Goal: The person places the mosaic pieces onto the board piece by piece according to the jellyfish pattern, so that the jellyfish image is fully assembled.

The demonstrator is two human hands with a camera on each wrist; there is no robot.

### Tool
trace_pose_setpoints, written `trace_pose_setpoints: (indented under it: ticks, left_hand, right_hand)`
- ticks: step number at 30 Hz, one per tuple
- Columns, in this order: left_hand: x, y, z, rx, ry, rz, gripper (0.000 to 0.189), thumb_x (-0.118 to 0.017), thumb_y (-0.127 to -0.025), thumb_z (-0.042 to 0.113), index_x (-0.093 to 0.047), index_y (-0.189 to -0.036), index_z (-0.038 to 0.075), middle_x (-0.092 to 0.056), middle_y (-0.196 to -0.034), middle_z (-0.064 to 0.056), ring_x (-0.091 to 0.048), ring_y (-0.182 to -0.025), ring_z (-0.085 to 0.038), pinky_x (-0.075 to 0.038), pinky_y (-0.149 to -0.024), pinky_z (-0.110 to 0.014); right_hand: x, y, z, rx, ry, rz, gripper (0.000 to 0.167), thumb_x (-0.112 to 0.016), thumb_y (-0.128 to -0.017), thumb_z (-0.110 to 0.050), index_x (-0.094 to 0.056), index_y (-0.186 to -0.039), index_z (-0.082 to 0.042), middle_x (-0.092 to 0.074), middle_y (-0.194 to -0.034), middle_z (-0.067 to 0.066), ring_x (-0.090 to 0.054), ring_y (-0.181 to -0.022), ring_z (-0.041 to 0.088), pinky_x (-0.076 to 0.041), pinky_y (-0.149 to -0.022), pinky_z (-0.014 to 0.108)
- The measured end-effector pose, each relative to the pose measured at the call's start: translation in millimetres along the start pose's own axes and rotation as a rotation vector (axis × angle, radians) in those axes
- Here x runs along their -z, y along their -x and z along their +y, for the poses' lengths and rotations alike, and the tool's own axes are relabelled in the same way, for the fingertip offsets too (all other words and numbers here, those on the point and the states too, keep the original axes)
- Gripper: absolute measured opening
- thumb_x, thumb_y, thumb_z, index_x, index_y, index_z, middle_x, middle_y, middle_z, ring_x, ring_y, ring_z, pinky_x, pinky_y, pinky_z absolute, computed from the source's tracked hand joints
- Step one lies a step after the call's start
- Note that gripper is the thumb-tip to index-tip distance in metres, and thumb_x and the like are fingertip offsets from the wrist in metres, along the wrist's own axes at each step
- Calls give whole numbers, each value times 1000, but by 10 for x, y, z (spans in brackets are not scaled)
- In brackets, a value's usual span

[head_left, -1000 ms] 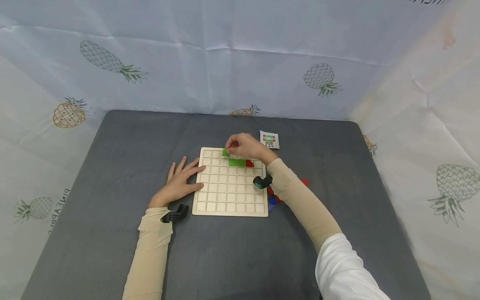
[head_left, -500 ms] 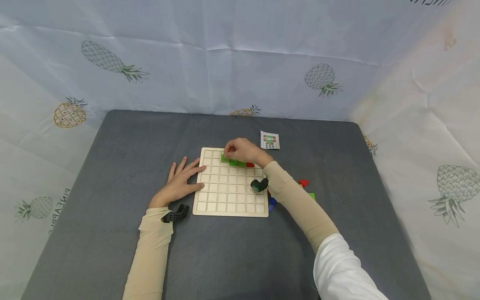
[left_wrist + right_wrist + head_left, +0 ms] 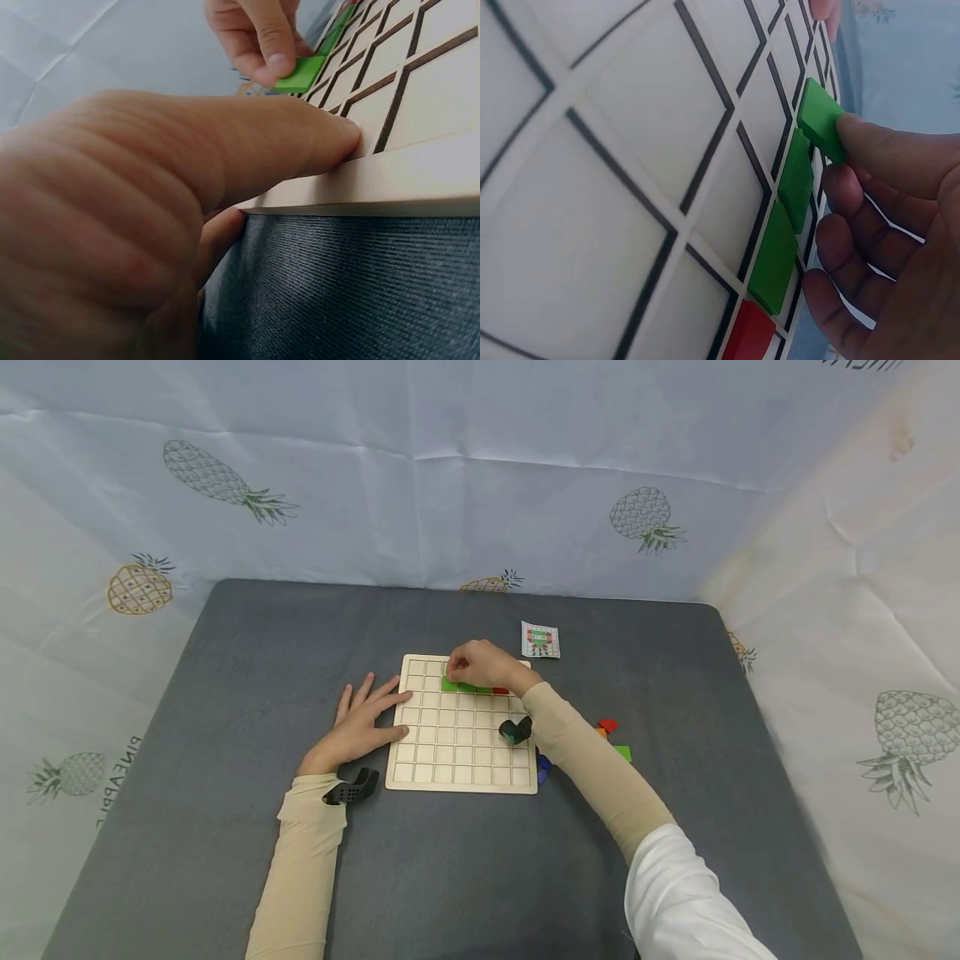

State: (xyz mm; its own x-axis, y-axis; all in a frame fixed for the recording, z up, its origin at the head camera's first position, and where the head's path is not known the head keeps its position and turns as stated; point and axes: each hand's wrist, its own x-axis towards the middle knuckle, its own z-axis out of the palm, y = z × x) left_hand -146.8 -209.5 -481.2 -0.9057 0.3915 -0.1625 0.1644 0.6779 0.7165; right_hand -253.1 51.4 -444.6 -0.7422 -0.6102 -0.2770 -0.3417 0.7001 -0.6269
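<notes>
apparently the step in hand is adding a green tile to a row in the far part of the gridded board on the bench. the right hand pinches that tile between thumb and forefinger, tilted, just left of two green tiles; the left hand is spread wide, its thumb on the board's left edge. the next move seems to call for levelling the tile squarely into its cell before letting go. as for containers, the board's shallow cells hold those two tiles and, right of them, a red piece; many nearer cells are bare.
</notes>
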Motion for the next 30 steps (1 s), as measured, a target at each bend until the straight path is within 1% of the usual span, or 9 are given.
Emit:
trace_pose_setpoints:
  ticks: [4,7,9,11,14,19,24,27,30]
  left_hand:
    - [-1,-1,2,3,-7,1,65,-71,-94,27,-46,-153,13,-20,-170,-12,7,-159,-40,17,-123,-60]
    - [0,-5,-5,6,-14,3,65,-71,-94,26,-46,-153,13,-20,-171,-11,7,-159,-39,17,-124,-60]
    - [1,-5,-9,7,-13,3,65,-71,-94,26,-46,-153,13,-20,-171,-11,8,-159,-39,17,-124,-59]
    - [-2,-2,-13,4,-6,3,65,-71,-94,27,-46,-153,13,-20,-170,-12,8,-159,-39,17,-123,-59]
    - [-5,2,-16,1,5,2,65,-71,-94,27,-46,-153,13,-20,-170,-12,8,-159,-39,18,-123,-59]
    - [3,3,-7,1,7,0,66,-71,-94,27,-46,-153,13,-20,-171,-11,8,-159,-39,18,-123,-59]
    - [4,3,-1,2,6,2,65,-71,-94,27,-46,-153,13,-20,-171,-12,8,-159,-39,18,-123,-59]
    - [3,0,0,3,3,2,66,-71,-94,27,-46,-153,13,-19,-171,-12,8,-159,-39,18,-123,-60]
    - [3,-1,1,6,3,2,66,-71,-94,26,-46,-153,13,-19,-171,-11,8,-159,-39,18,-123,-60]
  right_hand:
    - [-3,6,-28,-9,40,-1,15,-64,-101,-23,-74,-104,-13,-72,-96,3,-56,-76,15,-49,-77,32]
    - [0,8,-52,-11,73,0,15,-63,-101,-24,-74,-104,-13,-73,-96,3,-58,-78,16,-50,-94,38]
    - [0,6,-61,-11,98,2,15,-63,-101,-24,-74,-104,-14,-73,-97,3,-60,-80,16,-45,-108,42]
    - [0,5,-72,-13,118,4,15,-64,-101,-24,-74,-104,-14,-73,-96,2,-60,-82,17,-37,-118,46]
    - [-2,1,-81,-17,141,8,15,-64,-101,-25,-74,-103,-14,-72,-96,2,-60,-84,18,-30,-124,49]
    - [-9,0,-80,-16,167,12,15,-63,-101,-25,-74,-104,-14,-72,-96,2,-61,-86,19,-32,-122,49]
    - [-1,16,-71,-10,153,18,13,-64,-100,-25,-71,-104,-14,-71,-97,3,-62,-88,18,-40,-112,46]
    - [33,52,-60,-9,92,21,12,-66,-99,-24,-69,-102,-13,-70,-97,3,-61,-84,18,-48,-98,42]
    - [96,108,-38,8,11,28,10,-66,-99,-22,-68,-100,-13,-69,-94,4,-58,-78,18,-50,-82,36]
